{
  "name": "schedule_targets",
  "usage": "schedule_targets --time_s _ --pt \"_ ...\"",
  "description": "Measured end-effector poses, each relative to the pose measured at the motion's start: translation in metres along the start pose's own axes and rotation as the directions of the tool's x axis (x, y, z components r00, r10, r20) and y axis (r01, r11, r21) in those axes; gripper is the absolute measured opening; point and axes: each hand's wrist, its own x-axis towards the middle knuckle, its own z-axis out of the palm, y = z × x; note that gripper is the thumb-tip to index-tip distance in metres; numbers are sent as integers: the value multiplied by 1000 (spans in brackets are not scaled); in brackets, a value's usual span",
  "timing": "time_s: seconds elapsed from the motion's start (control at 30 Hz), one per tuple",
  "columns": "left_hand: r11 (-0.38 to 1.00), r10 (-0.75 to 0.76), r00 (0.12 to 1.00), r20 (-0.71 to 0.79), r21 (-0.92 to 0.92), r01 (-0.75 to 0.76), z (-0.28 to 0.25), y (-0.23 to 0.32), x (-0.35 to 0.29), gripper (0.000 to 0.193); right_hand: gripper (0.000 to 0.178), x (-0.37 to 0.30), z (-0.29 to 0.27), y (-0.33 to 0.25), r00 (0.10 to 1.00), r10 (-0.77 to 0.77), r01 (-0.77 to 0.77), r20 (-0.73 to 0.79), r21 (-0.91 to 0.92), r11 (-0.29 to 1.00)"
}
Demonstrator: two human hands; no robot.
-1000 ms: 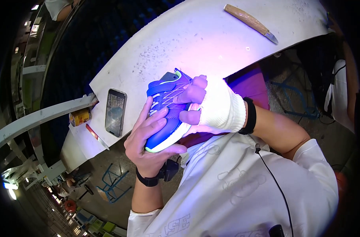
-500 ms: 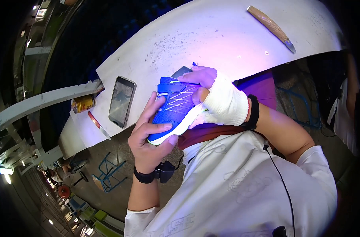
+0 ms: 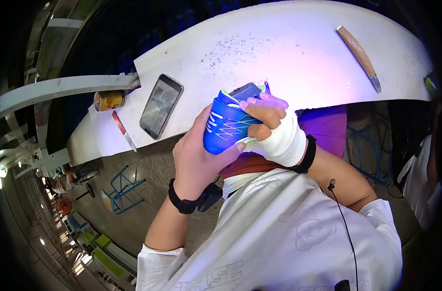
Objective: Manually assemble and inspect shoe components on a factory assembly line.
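Note:
A small blue shoe (image 3: 227, 127) with pale crisscross lines and a strap is held between both hands, just off the table's near edge. My bare left hand (image 3: 197, 148) wraps round its toe end, the thumb lying along the lower side near the sole. My right hand (image 3: 274, 127), in a white glove with bare fingertips, grips the shoe's side and heel, its fingers curled over the collar. A dark grey block (image 3: 246, 91) shows in the shoe's opening; its lower part is hidden. A blue loop stands up at the heel.
On the white table (image 3: 289, 53) lie a phone (image 3: 161, 105), a red-handled knife (image 3: 124, 131) and a wooden-handled knife (image 3: 359, 56). A yellow can (image 3: 109, 100) stands beside a white metal frame (image 3: 70, 86). Dark specks cover part of the tabletop. A blue stool frame (image 3: 121, 191) stands on the floor.
The shoe has turned toe-down and moved a little right and up. My left hand has shifted with it round the toe, and the dark grey block now shows more clearly in the opening.

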Motion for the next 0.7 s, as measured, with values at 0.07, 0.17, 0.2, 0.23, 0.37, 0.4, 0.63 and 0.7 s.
schedule_targets --time_s 0.07,0.17,0.2,0.23,0.37,0.4,0.63,0.7 --pt "989 94 994 48 113 -99 -8 8 3 96 41 -2 1 1 1000 -2 2 -12 -5 1000" --pt "970 224 930 293 -159 -183 -39 31 13 92 52 -21 -17 5 942 330 -302 -64 276 913" --pt "940 335 881 334 -182 -288 -43 39 15 90 58 -37 -19 5 851 520 -446 -76 420 791" --pt "944 298 915 272 -226 -240 -36 48 9 75 61 -32 -34 2 846 519 -428 -118 428 796" --pt "748 656 751 77 -199 -633 34 49 19 71 70 3 -103 2 901 406 -229 -153 629 743" --pt "725 683 724 99 -216 -655 49 52 19 75 72 7 -125 5 926 376 -282 -20 626 727" --pt "754 589 787 -183 -226 -616 106 23 11 53 73 -2 -130 -4 969 246 -220 -1 443 869" --pt "705 599 766 -236 -298 -643 112 31 18 42 71 4 -132 -9 973 230 -217 17 401 890"
